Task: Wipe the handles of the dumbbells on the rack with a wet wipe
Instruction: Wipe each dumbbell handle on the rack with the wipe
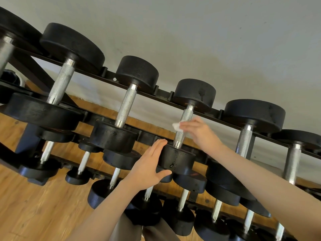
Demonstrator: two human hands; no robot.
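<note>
Two bare forearms reach up from the bottom of the head view toward a dark metal rack [149,92] of black dumbbells. The left hand [149,168] is flat, its fingers straight and together, the palm pressed against the side of the near weight [177,158] of one top-row dumbbell, with the thumb spread under that weight's lower edge. The right hand [199,132] is curled round that same dumbbell's knurled metal handle [184,126] about halfway along, pinching a small white wet wipe [177,126] against the bar; a corner of the wipe sticks out to the left of the fingers. A few wet drops shine on the near weight. More dumbbells sit on either side in the top row, their handles slanting the same way, and smaller ones fill the rows below. Behind the rack is a pale grey wall [225,40], and under it a wooden floor [34,206].
</note>
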